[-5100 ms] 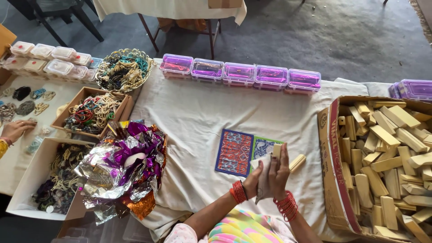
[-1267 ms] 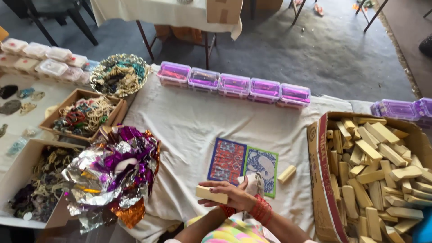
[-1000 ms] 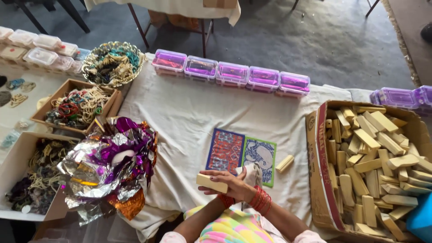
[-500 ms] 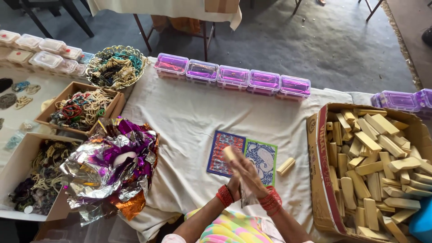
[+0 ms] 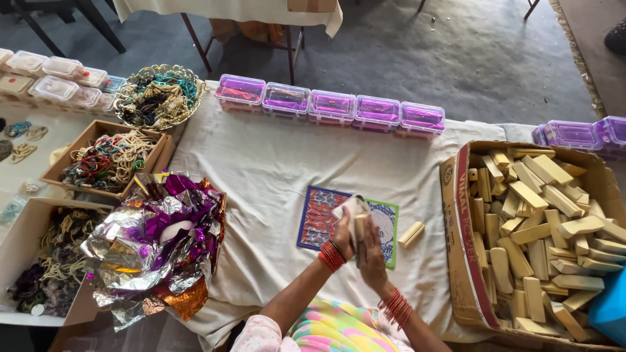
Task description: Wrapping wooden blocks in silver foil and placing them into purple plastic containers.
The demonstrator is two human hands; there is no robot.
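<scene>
Head view: both hands raised, pressing a wooden block.

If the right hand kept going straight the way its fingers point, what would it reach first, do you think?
Probably the green patterned card lying just beyond the right hand; further on, the row of purple boxes. Depth is hard to judge.

1. Five purple-lidded boxes stood in one row at the far edge of the desk; two more purple boxes were at the right.
2. Two patterned cards lay side by side.
3. One loose wooden block lay on the cloth.
4. One cardboard box held too many blocks to count.
5. Two hands were in view, both with red bangles.
6. One pile of shiny foil lay at the left.
</scene>
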